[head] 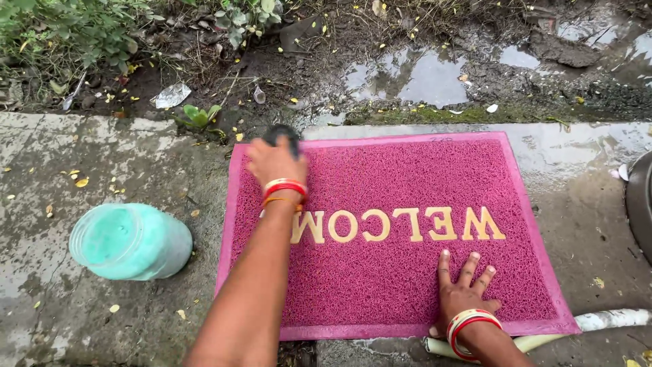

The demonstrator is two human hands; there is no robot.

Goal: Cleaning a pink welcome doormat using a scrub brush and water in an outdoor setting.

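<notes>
A pink bristly doormat (407,272) with gold letters lies on wet concrete. My left hand (275,163) reaches to the mat's far left corner, closed on a dark scrubbing brush (282,134) that is mostly hidden behind my fingers. Red and white bangles circle that wrist. My right hand (465,289) rests flat on the mat near its front right edge, fingers spread, holding nothing, with bangles on the wrist as well.
A teal plastic jar (129,241) lies on its side left of the mat. A white pipe (611,318) runs under the mat's near right corner. A dark round object (642,204) sits at the right edge. Muddy puddles (421,78) and weeds (68,30) lie beyond.
</notes>
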